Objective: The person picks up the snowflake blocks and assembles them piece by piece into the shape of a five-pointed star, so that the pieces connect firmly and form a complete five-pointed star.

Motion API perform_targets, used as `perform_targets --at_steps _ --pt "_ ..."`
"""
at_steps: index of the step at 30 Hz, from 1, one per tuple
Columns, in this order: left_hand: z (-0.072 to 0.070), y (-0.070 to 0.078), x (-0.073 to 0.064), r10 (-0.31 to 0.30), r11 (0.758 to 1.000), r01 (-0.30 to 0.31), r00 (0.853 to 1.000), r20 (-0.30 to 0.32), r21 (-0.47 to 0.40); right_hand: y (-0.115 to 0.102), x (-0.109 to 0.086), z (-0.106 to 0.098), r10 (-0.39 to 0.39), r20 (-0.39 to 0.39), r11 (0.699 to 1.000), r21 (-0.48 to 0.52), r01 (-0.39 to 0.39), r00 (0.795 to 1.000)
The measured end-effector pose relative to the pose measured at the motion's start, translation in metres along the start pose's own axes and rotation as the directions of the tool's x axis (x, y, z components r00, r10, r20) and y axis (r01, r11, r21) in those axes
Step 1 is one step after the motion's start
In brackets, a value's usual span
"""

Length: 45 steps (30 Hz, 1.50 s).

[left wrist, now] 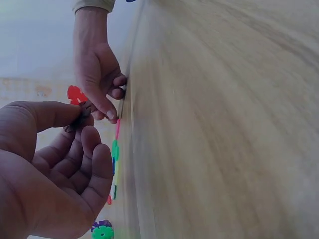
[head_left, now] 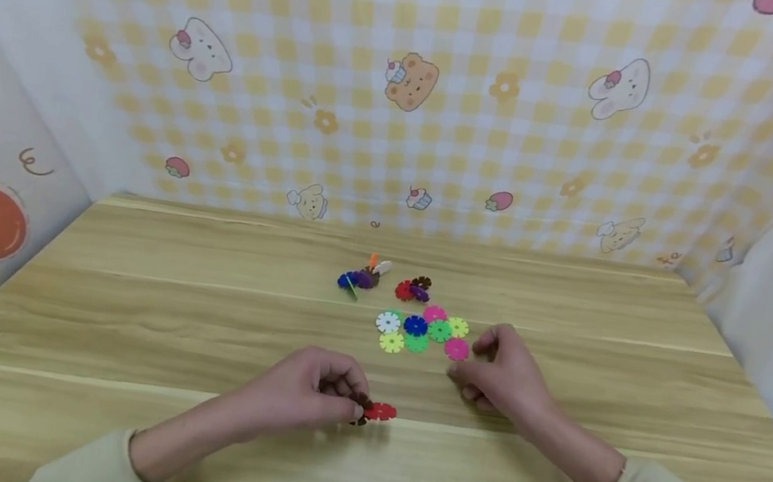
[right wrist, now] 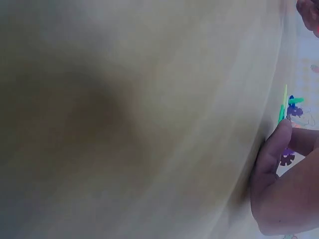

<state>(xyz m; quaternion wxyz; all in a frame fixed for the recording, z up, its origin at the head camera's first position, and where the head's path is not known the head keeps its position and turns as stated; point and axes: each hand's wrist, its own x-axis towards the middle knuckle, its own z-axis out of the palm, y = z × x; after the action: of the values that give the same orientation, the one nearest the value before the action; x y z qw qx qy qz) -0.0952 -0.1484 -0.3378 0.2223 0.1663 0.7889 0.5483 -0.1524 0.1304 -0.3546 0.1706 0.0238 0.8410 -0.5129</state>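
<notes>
Pinching with left grip [head_left: 310,389]: brown disc [head_left: 366,401], held between thumb and fingers, with red disc [head_left: 385,412] apparently slotted into its edge; raised just above the table [head_left: 156,306], at seven o'clock from the flat discs [head_left: 415,326].
Right grip [head_left: 505,374]: reaching in between three and four o'clock, thumb and forefinger spread slightly apart beside the pink disc [head_left: 456,349]; cannot tell whether touching it.
Mixed-colour cluster [head_left: 367,278]: lying at ten o'clock; judged joined, from blue, purple, brown, orange, white and green pieces set at angles to one another.
Red, purple and brown cluster [head_left: 415,290]: lying just short of twelve o'clock, near the other cluster but apart from it; smaller, likewise judged joined.
Flat discs: lying close together on the table, some overlapping; white disc [head_left: 388,322] at nine o'clock, blue near the middle, greens, yellows and pinks around; apparently not fitted to anything.
Done so far: two clusters, plus the brown and red pair, by the look of it.
Left over: all the flat discs, pink disc nearest the right grip; probably well short of finished, if meant for joining too.
</notes>
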Motion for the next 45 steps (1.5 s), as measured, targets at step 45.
perform_targets --at_steps 45 --pt "0.008 0.005 0.003 0.007 1.0 -0.007 0.989 -0.148 0.006 -0.031 -0.038 0.027 -0.135 0.341 0.954 0.3 0.029 0.93"
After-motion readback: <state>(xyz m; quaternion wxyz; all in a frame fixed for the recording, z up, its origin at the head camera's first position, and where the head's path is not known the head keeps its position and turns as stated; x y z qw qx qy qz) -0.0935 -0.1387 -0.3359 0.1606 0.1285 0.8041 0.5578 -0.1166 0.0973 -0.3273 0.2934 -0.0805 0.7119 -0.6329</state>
